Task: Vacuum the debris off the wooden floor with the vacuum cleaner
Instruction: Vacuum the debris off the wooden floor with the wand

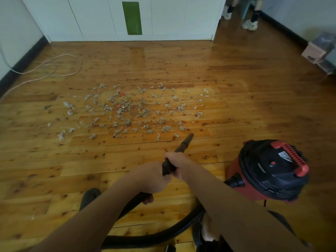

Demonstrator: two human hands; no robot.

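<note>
Left hand [152,179] and right hand [175,163]: fingers wrapped round wand [182,145], tip short of debris [125,110]. I fear a fast sweep scatters fluff, or taut hose [163,237] tips vacuum cleaner [272,170].

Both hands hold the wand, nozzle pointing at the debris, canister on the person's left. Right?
No. The head view shows the canister on the person's right, not left. The rest stands: left hand and right hand hold the wand, nozzle pointing at the debris.

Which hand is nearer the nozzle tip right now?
Right. The right hand grips the wand behind the nozzle tip; the left hand grips it farther back, toward the hose.
</note>
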